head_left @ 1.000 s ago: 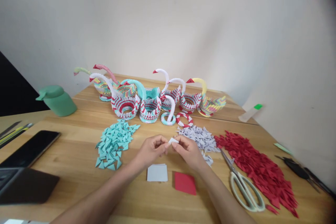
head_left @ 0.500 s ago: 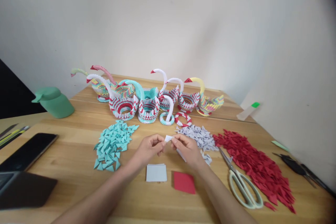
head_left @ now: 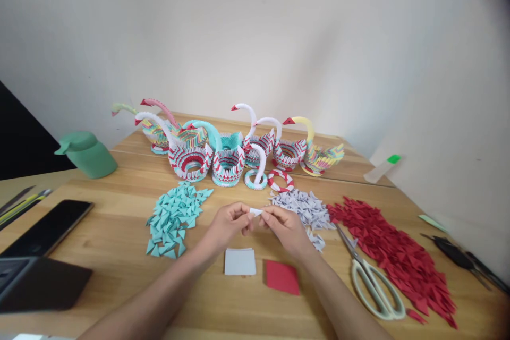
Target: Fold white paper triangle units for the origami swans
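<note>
I'm in a craft spot, home or wkshp, can't tell which: wood tabletop (head_left: pixel 119 223) under my fingers (head_left: pixel 239 207), paper swans (head_left: pixel 229 167) beyond 'em, teal folded bits (head_left: pixel 175 218) to L, red bits (head_left: pixel 394 255) & scissors (head_left: pixel 367 271) to R.

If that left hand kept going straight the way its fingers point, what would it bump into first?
Most likely the right hand, whose fingertips sit just across the small white paper that the left hand pinches. Exact depth is hard to judge from this one view.
</note>
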